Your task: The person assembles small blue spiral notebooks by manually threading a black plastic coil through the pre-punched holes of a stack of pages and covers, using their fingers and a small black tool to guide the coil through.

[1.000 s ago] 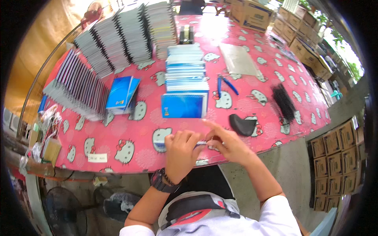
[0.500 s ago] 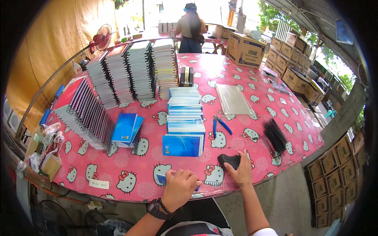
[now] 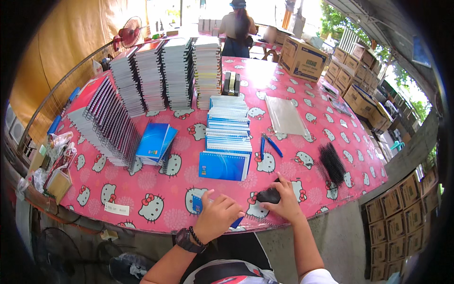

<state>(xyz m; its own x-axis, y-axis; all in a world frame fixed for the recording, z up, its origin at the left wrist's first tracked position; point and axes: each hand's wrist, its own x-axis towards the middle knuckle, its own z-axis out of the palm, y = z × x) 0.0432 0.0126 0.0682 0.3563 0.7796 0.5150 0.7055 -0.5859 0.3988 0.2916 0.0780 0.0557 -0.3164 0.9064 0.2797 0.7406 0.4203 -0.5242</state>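
Two hands work at the near edge of one pink patterned worktop (image 3: 176,189). The left hand (image 3: 218,217), with one dark watch (image 3: 187,240) and one beaded bracelet (image 3: 196,238) at its wrist, has its grip clamped on one small blue notebook (image 3: 196,205), which lies near the edge, left of the middle, largely covered by the fingers. The right hand (image 3: 284,201) has its grip clamped on one smooth black object (image 3: 268,196), thumb on the near side and fingers on the far side. One dark spiral coil (image 3: 259,220) runs between the two hands along the near edge. Beyond them stands one long row of blue notebooks (image 3: 222,165), too tightly packed to count; left of it is one small pile of blue notebooks (image 3: 152,141), at least two showing. To the right lie one pair of blue-handled pliers (image 3: 263,147), one clear plastic sheet (image 3: 286,116) and one bundle of black coils (image 3: 332,163). Four tall stacks of bound books (image 3: 178,75) rise at the far left, with one leaning stack of red-covered books (image 3: 101,120) nearer. One white paper slip (image 3: 117,208) lies near left, and one large cardboard box (image 3: 302,59) sits far right.
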